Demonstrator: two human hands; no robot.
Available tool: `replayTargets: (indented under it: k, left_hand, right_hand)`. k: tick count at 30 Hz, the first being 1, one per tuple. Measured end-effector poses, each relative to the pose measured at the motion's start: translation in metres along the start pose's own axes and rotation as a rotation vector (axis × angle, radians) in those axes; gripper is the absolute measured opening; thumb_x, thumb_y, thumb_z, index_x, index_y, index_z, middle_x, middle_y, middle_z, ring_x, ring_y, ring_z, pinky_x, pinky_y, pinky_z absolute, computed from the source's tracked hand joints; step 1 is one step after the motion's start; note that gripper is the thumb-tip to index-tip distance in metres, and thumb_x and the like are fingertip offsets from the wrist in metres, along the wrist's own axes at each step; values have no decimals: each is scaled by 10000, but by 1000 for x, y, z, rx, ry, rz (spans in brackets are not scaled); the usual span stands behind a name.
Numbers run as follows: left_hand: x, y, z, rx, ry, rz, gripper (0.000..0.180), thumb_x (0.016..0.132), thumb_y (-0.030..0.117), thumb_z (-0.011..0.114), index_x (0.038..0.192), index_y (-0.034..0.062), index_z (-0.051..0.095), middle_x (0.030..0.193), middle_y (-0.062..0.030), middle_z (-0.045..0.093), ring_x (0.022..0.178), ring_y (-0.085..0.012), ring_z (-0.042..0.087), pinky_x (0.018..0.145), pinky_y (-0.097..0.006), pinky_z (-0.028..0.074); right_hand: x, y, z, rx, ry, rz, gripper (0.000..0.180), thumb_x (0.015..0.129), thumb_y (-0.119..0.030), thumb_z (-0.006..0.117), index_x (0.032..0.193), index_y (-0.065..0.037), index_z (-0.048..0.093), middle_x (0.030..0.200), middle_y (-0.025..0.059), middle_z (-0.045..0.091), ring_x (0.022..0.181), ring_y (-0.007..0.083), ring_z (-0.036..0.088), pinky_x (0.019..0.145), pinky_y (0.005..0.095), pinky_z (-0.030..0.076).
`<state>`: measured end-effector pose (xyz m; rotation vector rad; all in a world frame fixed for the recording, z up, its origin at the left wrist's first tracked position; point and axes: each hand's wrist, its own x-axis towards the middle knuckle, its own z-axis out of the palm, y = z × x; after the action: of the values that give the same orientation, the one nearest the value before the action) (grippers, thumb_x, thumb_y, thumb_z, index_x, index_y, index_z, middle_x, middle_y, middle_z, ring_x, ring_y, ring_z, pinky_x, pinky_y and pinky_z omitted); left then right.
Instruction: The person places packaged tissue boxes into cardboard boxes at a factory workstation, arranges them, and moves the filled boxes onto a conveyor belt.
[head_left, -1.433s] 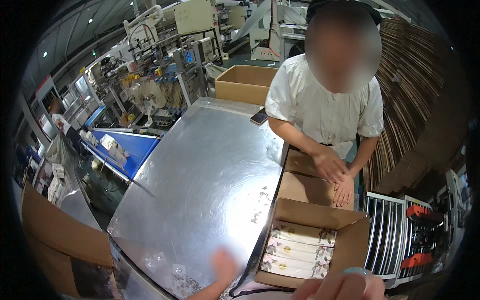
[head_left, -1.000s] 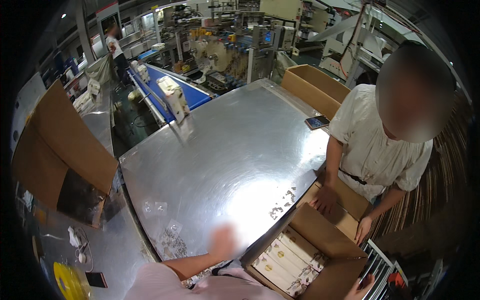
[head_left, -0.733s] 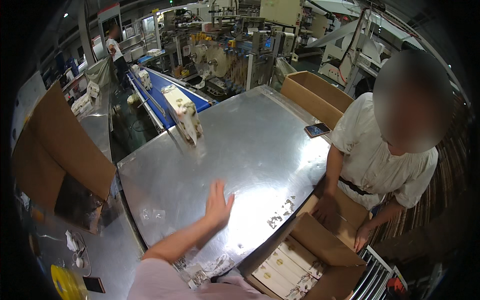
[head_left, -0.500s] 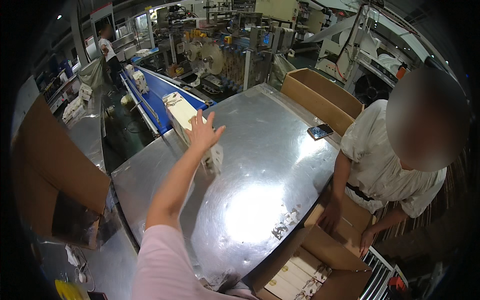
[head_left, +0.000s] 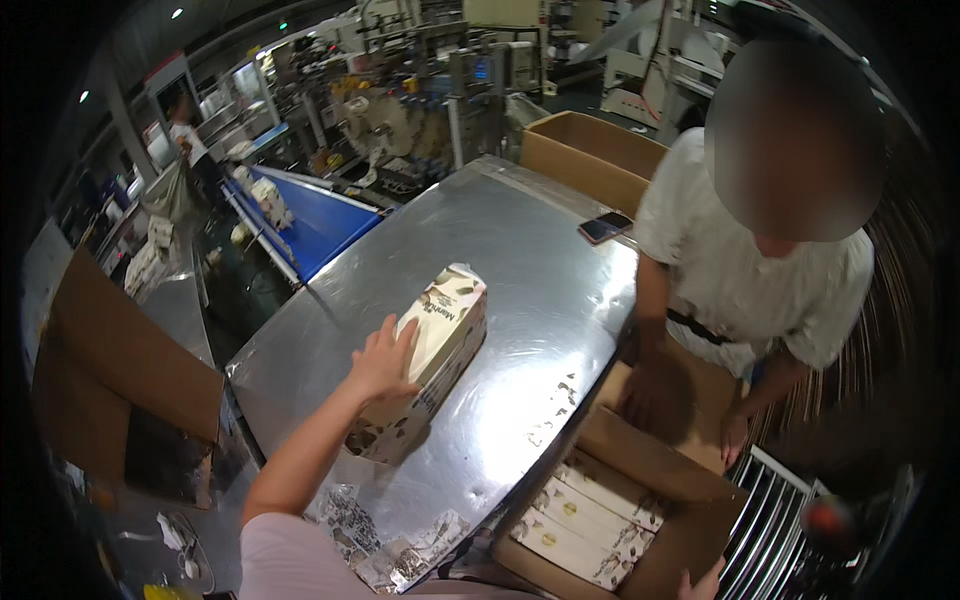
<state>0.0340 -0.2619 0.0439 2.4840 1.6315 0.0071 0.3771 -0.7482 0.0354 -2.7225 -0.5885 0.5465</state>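
Note:
On the metal table (head_left: 530, 230) lies a long cream pack (head_left: 445, 345) with a brown leaf pattern, set at a slant. My left hand (head_left: 385, 365) rests over its upper left side, fingers spread and bent against it, gripping it. To the lower right, an open cardboard box (head_left: 610, 435) holds several similar packs side by side. At that box's near right edge, by the picture's bottom, my right hand (head_left: 705, 580) is closed on the cardboard wall. Only part of this hand shows.
A co-worker (head_left: 750, 270) stands at the right, hands by the box flaps. A phone (head_left: 605, 228) and another open carton (head_left: 595, 155) sit at the far edge. A blue conveyor (head_left: 330, 230) meets the table. Rollers (head_left: 770, 510) run lower right; a carton (head_left: 130, 370) stands left.
My left hand has brought the pack from the conveyor's end toward me onto the table's middle, turning it. My right hand has come into view at the box. The whole view has shifted.

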Motion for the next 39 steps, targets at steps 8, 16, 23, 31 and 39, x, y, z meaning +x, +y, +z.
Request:
replayTargets:
  k: [8, 16, 23, 31, 39]
  left_hand:
    - [-76, 138, -84, -12, 464, 691, 811, 499, 121, 730, 1269, 202, 488, 1139, -210, 449, 1060, -381, 440, 856, -462, 354]
    - [-179, 258, -101, -285, -106, 1293, 519, 628, 220, 722, 1106, 114, 550, 1199, -225, 434, 1062, -396, 446, 880, -464, 365]
    - [-199, 313, 84, 50, -609, 1393, 818, 690, 202, 682, 1410, 237, 296, 1020, -194, 459, 967, -334, 449, 764, -428, 339]
    - [-211, 328, 206, 185, -588, 1592, 747, 764, 314, 579, 1425, 209, 247, 1172, -284, 432, 1034, -367, 490, 822, -489, 405]
    - [-175, 259, 88, 167, -773, 816, 707, 846, 483, 494, 1419, 160, 234, 1339, -274, 378, 1133, -394, 483, 955, -530, 359]
  right_hand:
    - [19, 57, 21, 210, 155, -249, 546, 808, -192, 608, 1255, -26, 343, 931, 213, 620, 884, 369, 606, 749, 424, 491]
    - [71, 102, 73, 459, 327, -558, 560, 862, -96, 508, 1323, 82, 245, 1167, 268, 514, 1049, 358, 540, 889, 360, 428]
    - [40, 59, 37, 1088, 69, -72, 481, 921, -125, 455, 1353, 37, 316, 1309, 164, 451, 1191, 215, 430, 991, 283, 327]
    - [38, 83, 43, 909, 86, -240, 501, 893, -66, 470, 1358, 37, 315, 1302, 147, 467, 1201, 205, 436, 1014, 299, 324]
    - [36, 86, 47, 1044, -16, -174, 557, 859, 4, 476, 1379, 24, 277, 1303, 124, 455, 1179, 186, 436, 995, 285, 333]
